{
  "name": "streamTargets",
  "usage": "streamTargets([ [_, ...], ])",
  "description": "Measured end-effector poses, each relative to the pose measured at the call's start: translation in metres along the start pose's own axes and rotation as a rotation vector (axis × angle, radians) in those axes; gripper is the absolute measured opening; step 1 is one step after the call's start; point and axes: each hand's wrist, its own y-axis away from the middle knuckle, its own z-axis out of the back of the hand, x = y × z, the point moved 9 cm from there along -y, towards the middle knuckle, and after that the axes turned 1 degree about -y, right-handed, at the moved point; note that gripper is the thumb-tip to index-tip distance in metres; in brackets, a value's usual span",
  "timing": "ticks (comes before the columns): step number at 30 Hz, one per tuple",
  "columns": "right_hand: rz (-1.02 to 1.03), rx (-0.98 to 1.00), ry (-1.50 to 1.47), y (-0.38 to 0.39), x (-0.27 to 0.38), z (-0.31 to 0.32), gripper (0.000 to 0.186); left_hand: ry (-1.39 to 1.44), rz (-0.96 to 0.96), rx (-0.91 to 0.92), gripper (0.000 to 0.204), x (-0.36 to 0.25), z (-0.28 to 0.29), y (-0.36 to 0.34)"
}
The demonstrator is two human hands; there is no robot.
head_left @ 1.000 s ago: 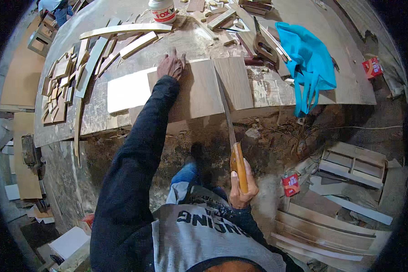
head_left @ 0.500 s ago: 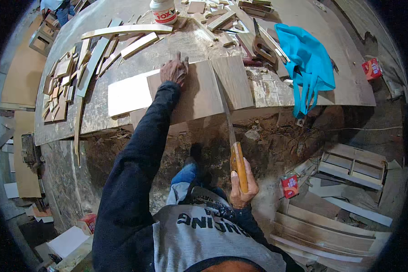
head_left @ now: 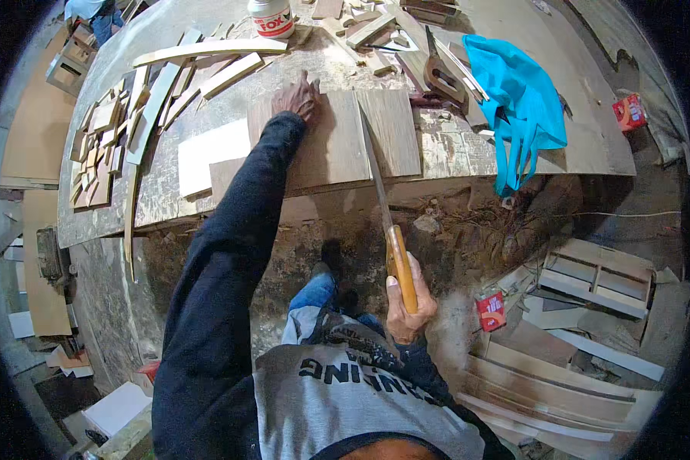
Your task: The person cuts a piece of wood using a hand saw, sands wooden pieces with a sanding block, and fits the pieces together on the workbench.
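My left hand (head_left: 297, 100) lies on the far edge of a brown wooden board (head_left: 331, 142), fingers stretched out over it. The board rests on the worktable near its front edge. In my right hand (head_left: 410, 309) is the orange-yellow handle of a handsaw (head_left: 377, 175). Its long blade points away from me and lies along the line between the board and a lighter brown part (head_left: 391, 132) to its right. I cannot tell how deep the cut runs. A white panel (head_left: 213, 159) shows beside the board on the left.
Wood offcuts (head_left: 103, 123) and long strips (head_left: 207, 52) cover the table's left side. At the back stands a white plastic jar (head_left: 271, 17). To the right are a second handsaw (head_left: 441, 77) and a blue cloth bag (head_left: 517, 100). Wooden frames (head_left: 594, 277) lie on the floor.
The right hand has pushed the saw slightly forward. The board has turned a little, its left end moving away from me, and the left hand has shifted farther out with it.
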Motion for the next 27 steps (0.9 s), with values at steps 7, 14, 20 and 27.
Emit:
streamTargets([
  [7,0.147,-0.047,-0.018,0.001,-0.003,-0.005,0.042,-0.091,-0.052,-0.294,0.053,-0.024,0.016,0.054],
  [14,0.041,0.013,0.082,0.006,-0.017,-0.008,0.042,-0.138,-0.061,-0.32,0.064,-0.056,-0.01,0.117],
  [20,0.249,-0.07,0.099,0.009,-0.016,-0.001,0.047,-0.068,-0.107,-0.305,0.065,-0.07,-0.001,0.122],
  [27,0.07,0.069,0.1,-0.006,0.013,0.003,0.045,-0.08,-0.121,-0.28,0.066,-0.066,-0.003,0.122],
])
